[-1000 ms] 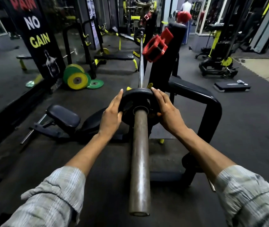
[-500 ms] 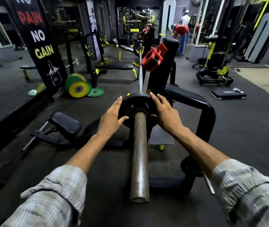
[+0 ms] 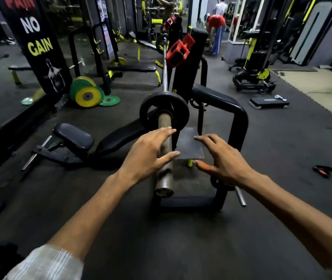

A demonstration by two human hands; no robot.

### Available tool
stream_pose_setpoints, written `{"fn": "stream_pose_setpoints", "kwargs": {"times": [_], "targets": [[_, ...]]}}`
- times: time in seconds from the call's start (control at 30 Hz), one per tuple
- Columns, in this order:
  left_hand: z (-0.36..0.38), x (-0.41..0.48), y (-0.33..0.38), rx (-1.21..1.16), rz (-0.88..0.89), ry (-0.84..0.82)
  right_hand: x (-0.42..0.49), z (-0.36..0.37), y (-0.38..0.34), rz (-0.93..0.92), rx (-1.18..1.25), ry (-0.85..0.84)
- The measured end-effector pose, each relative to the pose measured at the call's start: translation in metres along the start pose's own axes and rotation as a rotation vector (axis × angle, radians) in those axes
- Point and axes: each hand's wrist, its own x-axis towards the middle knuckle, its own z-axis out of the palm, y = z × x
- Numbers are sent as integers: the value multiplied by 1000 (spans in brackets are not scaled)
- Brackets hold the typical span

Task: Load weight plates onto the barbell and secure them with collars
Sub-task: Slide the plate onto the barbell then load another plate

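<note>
Both hands have let go of the black plate [image 3: 147,110] and drawn back, fingers spread, holding nothing. The left hand [image 3: 151,154] is across the barbell [image 3: 164,178] sleeve and the right hand [image 3: 219,160] is just beside it. The plate sits seated just beyond them, so a collar likely comes next. Counted: one plate loaded and two collars waiting, a near collar [image 3: 178,52] ahead and a far collar [image 3: 170,21] behind it.

Black banner [image 3: 39,47] lettered NO GAIN stands left. Flat bench [image 3: 132,68] sits beyond it. Aerobic step [image 3: 268,102] lies on the rubber floor [image 3: 282,148] at right. Person in red shirt [image 3: 214,20] bends in the background.
</note>
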Motion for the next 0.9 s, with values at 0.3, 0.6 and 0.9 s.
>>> {"fn": "stream_pose_setpoints", "kwargs": {"times": [0.3,0.6,0.9], "targets": [[69,14,127,31,114,-32,-89,-13,83,42,31,0],[237,36,163,-52,-70,-354,-161,8,218,160,-26,-177],[360,72,122,-73,-227,-621,-157,72,322,270,-66,-404]]}}
